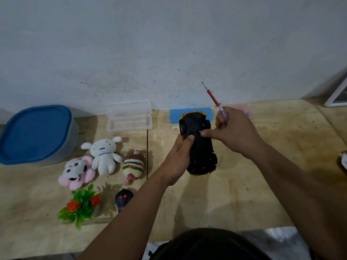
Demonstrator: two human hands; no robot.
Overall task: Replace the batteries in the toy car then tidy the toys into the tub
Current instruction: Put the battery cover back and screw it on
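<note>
while gripped belly-up at frame centre by left hand (179,153), toy car (199,145) touched by right hand (233,131) clutching screwdriver (216,102).

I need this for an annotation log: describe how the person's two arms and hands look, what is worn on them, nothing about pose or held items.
Both the left hand and the right hand are bare: no gloves, rings, watch or bracelet visible. Both forearms are uncovered as far as the frame shows, with no sleeve in view. Fingernails are short and unpainted.
</note>
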